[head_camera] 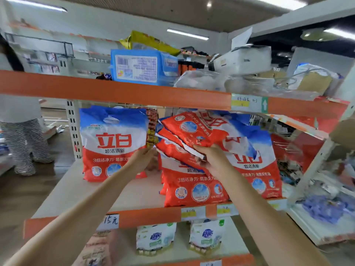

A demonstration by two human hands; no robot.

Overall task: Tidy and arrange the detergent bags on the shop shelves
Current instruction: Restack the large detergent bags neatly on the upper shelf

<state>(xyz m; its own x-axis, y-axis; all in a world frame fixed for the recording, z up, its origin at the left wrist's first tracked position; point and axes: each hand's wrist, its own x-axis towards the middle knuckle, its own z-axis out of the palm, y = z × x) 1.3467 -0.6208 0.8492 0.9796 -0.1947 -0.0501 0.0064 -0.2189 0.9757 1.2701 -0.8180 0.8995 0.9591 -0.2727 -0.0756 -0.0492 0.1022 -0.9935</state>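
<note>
Right hand [211, 160] grips tilted detergent bag [190, 131] over upright bags [194, 185]; left hand [142, 160] grasp unclear.

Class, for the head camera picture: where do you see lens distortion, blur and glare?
Head view: the orange shelf edge bows, a wide-angle effect; the tilted bag in the right hand looks motion-smeared; ceiling lights glare white; right-edge goods are soft.

Two bare arms, long and thin, from the near edge toward the far shelves. No sleeves. No watch, no rings, no gloves. Left hand [141, 160] small, with slim fingers. Right hand [213, 160] the same, with short plain nails. Smooth forearms, wider near the camera.
</note>
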